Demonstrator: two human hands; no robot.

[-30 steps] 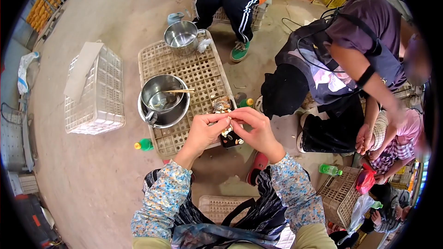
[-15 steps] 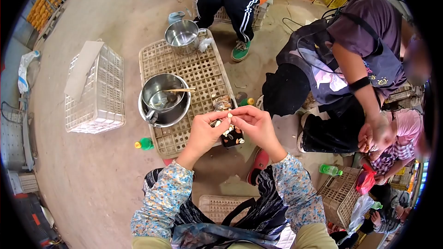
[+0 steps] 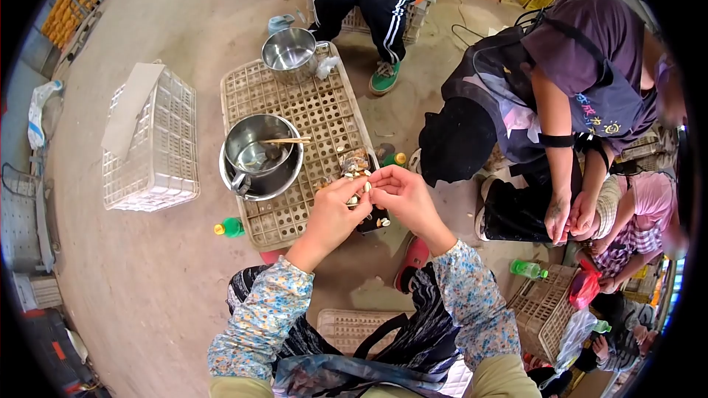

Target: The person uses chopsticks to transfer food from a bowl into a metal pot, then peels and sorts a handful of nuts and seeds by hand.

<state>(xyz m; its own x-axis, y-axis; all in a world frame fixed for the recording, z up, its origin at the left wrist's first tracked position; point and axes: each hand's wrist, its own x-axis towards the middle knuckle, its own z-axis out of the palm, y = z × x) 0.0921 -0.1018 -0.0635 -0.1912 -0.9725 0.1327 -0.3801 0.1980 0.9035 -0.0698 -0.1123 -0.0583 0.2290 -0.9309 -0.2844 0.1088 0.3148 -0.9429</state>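
My left hand (image 3: 335, 212) and my right hand (image 3: 405, 199) meet fingertip to fingertip over the crate's near right corner. A small pale nut (image 3: 367, 187), which looks like a pistachio, is pinched between them. Both hands have thumb and forefinger closed. Partly hidden below them is a black tray (image 3: 373, 222) with pale shells and brown bits. Beyond my fingertips lies a clear plastic packet (image 3: 355, 161) with something brown in it. Loose pale nuts lie around the packet.
An upturned plastic crate (image 3: 324, 114) bears a steel pot (image 3: 247, 136) with chopsticks in a basin, and a steel mug (image 3: 284, 55). A white crate (image 3: 173, 147) stands left. Green-bottle drinks (image 3: 232, 228) stand on the floor. Co-workers sit ahead and right, near another crate (image 3: 542, 309).
My hands have shifted slightly, and the nut between the fingertips shows more now. The co-worker on the right has brought both hands together lower down.
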